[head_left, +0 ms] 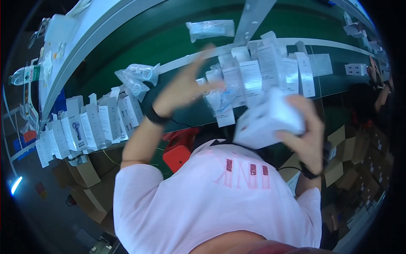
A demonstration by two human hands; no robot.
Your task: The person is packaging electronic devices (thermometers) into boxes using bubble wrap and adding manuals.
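My right hand [308,131] grips a white carton [268,122] at its right side, close in front of my chest; both are smeared by motion. My left hand [182,86] is raised over the bench with fingers spread, also blurred, and nothing shows in it. Just right of its fingertips lies a clear plastic bag [223,99] with something pale inside, against a group of upright white boxes [252,78]. Several of these boxes have their top flaps up. What the carton in my right hand contains is hidden.
A row of white boxes [86,122] stands along the left bench edge, with bubble-wrapped items [137,78] behind. Another wrapped item [210,29] lies farther back. A metal post [251,21] rises mid-bench. Brown cartons [91,186] sit below. Another person's hand [373,70] shows far right.
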